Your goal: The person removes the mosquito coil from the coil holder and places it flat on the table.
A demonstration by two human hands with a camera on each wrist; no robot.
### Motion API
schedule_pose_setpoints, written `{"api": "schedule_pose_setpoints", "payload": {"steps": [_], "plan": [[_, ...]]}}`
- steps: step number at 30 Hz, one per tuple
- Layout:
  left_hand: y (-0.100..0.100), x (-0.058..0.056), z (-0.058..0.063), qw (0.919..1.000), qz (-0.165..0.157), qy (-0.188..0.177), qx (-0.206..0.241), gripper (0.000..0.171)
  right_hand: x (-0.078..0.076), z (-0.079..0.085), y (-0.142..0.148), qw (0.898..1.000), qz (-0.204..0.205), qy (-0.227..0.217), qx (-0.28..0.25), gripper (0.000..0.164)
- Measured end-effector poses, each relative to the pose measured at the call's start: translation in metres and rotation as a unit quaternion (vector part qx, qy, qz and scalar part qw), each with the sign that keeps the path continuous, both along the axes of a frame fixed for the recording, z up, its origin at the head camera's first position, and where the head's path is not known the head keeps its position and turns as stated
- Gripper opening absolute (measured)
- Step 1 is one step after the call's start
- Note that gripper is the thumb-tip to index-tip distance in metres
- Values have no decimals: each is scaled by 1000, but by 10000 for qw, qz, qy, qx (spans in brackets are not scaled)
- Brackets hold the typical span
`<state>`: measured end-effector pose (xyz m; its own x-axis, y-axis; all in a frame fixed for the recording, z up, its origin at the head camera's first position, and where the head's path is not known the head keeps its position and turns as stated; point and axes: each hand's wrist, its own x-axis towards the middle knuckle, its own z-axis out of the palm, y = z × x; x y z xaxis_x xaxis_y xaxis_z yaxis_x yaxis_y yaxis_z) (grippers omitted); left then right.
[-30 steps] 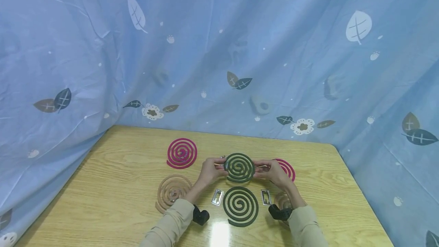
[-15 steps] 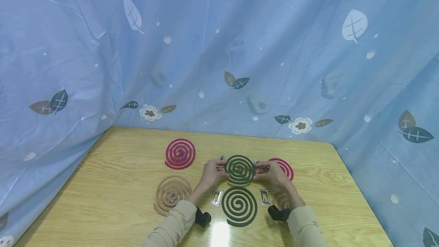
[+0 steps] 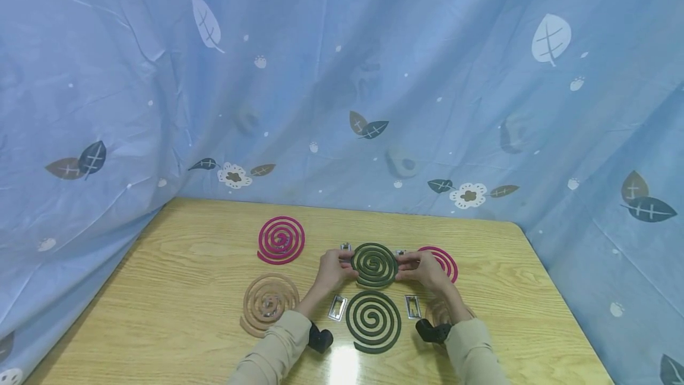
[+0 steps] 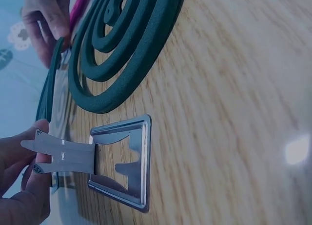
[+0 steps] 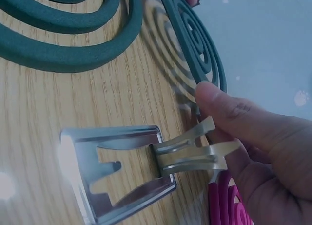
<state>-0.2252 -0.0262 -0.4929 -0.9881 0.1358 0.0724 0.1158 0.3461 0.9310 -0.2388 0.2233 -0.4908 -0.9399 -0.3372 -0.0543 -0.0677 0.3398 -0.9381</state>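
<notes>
Two coils, a pink coil (image 3: 279, 239) toward the table's far edge and a tan coil (image 3: 269, 299) closer to the near edge, lie at left. Narrowly, the left hand (image 3: 331, 269) pinches one rim of the lifted green coil (image 3: 374, 264), above the table's middle: tilted, face toward the person, its width along the far edge. The right hand (image 3: 426, 269) pinches its opposite rim. Pale wood grain marks the table (image 3: 176, 278); a leaf-patterned blue curtain (image 3: 299, 94) hangs round its left, far and right edges.
</notes>
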Motion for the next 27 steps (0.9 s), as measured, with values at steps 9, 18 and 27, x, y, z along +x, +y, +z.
{"api": "schedule_pose_setpoints", "payload": {"steps": [9, 18, 27], "plan": [[1, -2, 2, 10000, 16, -72, -31, 47, -2, 0, -3, 10000, -65, -17, -11, 44], [0, -5, 2, 9999, 108, -103, 61, 47, -3, 4, -7, 9996, -190, 40, 204, 42], [2, -9, 1, 9998, 171, -53, -4, 46, -1, 11, -12, 9992, -185, 137, 320, 41]]}}
